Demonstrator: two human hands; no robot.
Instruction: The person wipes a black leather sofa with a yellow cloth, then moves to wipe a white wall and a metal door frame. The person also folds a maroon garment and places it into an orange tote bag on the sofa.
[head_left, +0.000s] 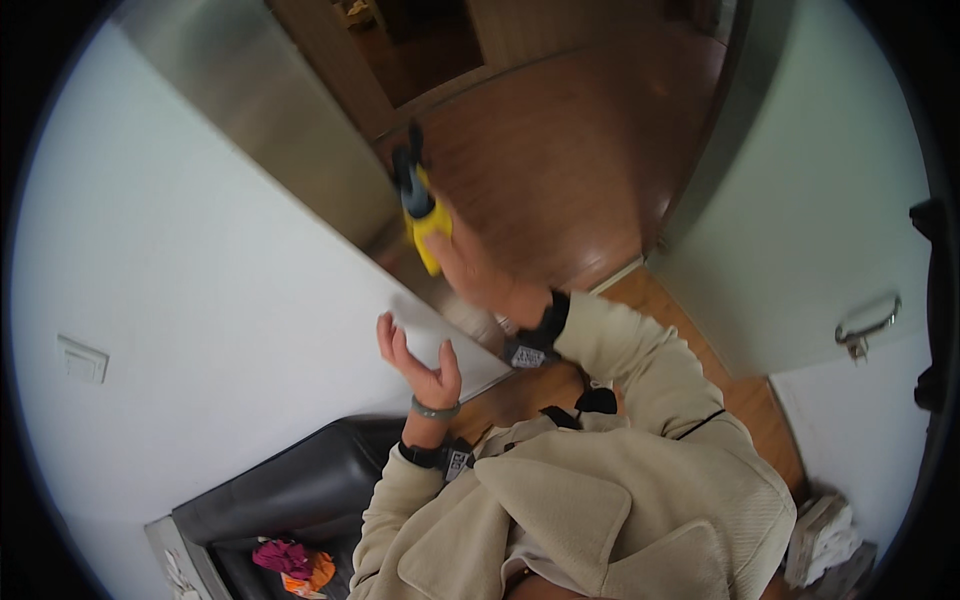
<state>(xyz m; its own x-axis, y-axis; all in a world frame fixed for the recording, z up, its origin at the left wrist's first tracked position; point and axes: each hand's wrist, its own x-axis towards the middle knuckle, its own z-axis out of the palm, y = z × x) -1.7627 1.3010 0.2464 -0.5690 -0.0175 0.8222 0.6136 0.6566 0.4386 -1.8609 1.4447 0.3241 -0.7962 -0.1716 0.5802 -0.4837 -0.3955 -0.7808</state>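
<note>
My right hand reaches forward past the end of the white wall and grips a yellow and black hand tool. The yellow part lies in my fingers, and the dark end points away from me; blur hides its exact kind. Close to the white wall, my left hand is raised with bent fingers apart and nothing in it. I cannot tell whether its fingertips touch the wall.
On the right stands a pale door with a metal handle. Reddish-brown flooring extends beyond the threshold. A black leather seat at lower left holds purple and orange cloth. The wall carries a light switch.
</note>
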